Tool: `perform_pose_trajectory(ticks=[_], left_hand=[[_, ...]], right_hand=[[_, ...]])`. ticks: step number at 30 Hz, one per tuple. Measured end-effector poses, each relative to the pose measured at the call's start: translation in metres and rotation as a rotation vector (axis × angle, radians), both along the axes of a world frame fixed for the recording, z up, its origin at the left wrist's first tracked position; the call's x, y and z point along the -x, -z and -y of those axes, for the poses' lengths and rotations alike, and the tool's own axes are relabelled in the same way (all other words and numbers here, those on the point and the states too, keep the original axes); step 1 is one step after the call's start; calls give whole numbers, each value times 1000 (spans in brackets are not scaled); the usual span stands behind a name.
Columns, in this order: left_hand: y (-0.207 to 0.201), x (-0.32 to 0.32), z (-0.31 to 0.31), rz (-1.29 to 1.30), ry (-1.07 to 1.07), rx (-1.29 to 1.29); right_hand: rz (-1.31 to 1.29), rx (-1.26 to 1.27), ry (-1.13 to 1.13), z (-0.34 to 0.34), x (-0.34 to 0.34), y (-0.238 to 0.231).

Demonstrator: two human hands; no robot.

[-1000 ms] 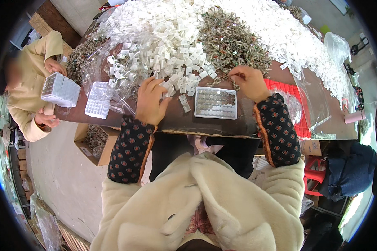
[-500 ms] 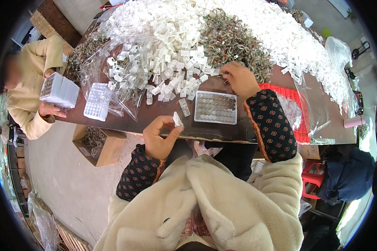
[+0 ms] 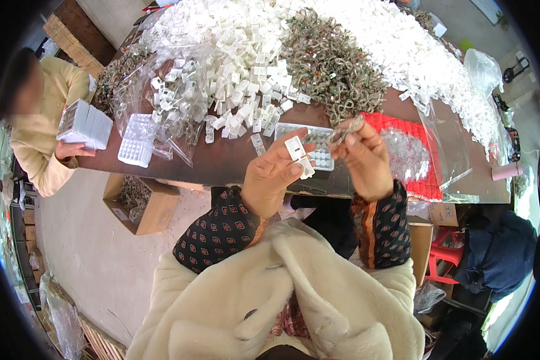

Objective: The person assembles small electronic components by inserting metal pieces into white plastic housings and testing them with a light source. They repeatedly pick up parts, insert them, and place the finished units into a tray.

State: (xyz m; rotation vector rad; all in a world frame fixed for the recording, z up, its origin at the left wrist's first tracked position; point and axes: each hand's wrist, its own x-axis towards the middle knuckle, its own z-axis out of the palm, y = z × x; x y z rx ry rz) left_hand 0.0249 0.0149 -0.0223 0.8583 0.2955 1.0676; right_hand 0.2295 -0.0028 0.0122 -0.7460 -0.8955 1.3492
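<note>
Left hand (image 3: 269,175): partly curled, raised in front of the tabletop edge – thumb and fingers pinch a white hinged case (image 3: 296,149).
Hinged case: positioned between the two hands, above the table's near edge; two halves spread apart, the upper square half facing the camera; long axis slopes steeply from upper left to lower right.
Right hand (image 3: 367,161): fingers bent, thumb and fingertips closed on a grey-brown strand (image 3: 355,125).
Strand: projects beyond the fingertips toward the upper right; full shape partly hidden – exact axis cannot be told.
White tray (image 3: 324,168): on the table behind both hands, partly covered by them.
Red cloth (image 3: 372,120): right of the tray.
Strand heap (image 3: 336,66): beyond the right hand.
White case pile (image 3: 240,78): beyond the left hand.
</note>
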Motion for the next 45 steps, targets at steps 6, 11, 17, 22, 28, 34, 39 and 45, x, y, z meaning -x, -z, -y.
perform_pose_trajectory(ticks=[6, 11, 17, 22, 28, 34, 39, 45], left_hand=[[5, 23, 15, -49, -69, -200], [3, 41, 20, -330, -136, -628], [4, 43, 31, -124, 22, -308], [1, 45, 37, -137, 4, -315], [-13, 49, 36, -218, 87, 143], [-18, 48, 34, -394, 80, 194], [-11, 41, 40, -365, -105, 119], [-1, 29, 49, -148, -287, 166]], right_hand=[[82, -61, 79, 39, 37, 1], [726, -167, 139, 58, 50, -12], [946, -448, 283, 62, 54, -15], [971, -453, 274, 65, 54, -12], [1253, -847, 358, 59, 44, -7], [1356, -961, 364, 63, 49, -5], [1344, -854, 372, 63, 53, 2], [1267, -745, 461, 66, 73, 5]])
